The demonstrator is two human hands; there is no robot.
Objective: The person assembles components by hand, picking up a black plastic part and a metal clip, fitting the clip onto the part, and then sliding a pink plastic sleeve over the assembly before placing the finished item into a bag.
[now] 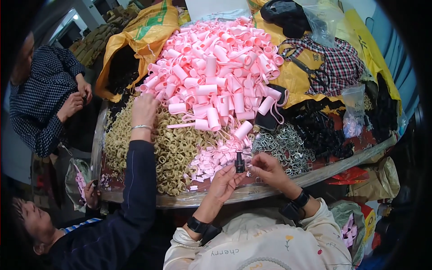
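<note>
- From my remote seat I'm seeing the black fitting (240,163) sitting above the near edge of the worktop (351,157); its long axis is running away from the wearer, narrow end outward.
- The left hand (223,182) is pinching the fitting's near end between thumb and fingers, coming in from its lower left.
- The right hand (270,171) is hovering just right of the fitting, thumb and fingers drawing close together; I'm not able to tell whether they're gripping something small or touching it.
- Left of the fitting, small pink pieces (213,158) are lying loose, with gold-coloured clips (175,164) spreading farther left.
- Right of it, metal rings (284,146) are piling up.
- Beyond it, pink cylinders (211,67) are heaping high, and a co-worker's hand (145,110) is reaching toward their left side.
</note>
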